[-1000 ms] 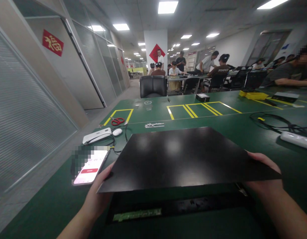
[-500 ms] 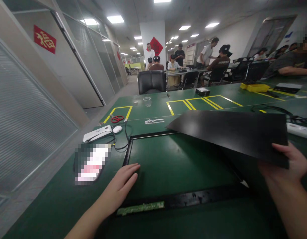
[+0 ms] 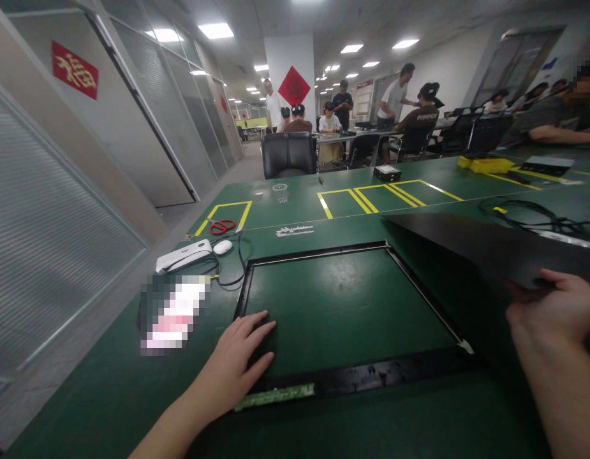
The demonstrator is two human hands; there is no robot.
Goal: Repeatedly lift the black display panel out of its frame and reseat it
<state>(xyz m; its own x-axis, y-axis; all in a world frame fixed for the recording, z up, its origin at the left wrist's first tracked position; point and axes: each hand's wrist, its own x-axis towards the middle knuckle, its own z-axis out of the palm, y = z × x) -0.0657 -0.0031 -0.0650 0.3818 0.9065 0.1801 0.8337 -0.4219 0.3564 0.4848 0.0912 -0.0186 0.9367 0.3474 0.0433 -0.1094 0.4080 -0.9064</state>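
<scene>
A thin black rectangular frame (image 3: 318,252) lies flat on the green tabletop, with bare green surface showing through its middle. My left hand (image 3: 242,354) rests across the frame's left side, fingers spread. Close to that hand, a narrow green circuit board (image 3: 278,395) lies along the frame's wide near edge. Off to the right, my right hand (image 3: 562,303) grips the edge of a dark, glossy flat panel (image 3: 486,248). The panel is raised above the table, tilted, and partly cut off by the picture's right edge.
Red-handled scissors (image 3: 222,227), a white power strip (image 3: 184,255), a white mouse (image 3: 222,247) and a blurred-out object (image 3: 177,315) lie left. A clear cup (image 3: 280,193) stands farther back. Black cables (image 3: 538,217) and a yellow tray (image 3: 486,165) are right. Several people sit or stand beyond.
My right hand has moved the dark panel to the right, off the frame, uncovering its far right corner and right side. The fingers of my left hand have spread wider.
</scene>
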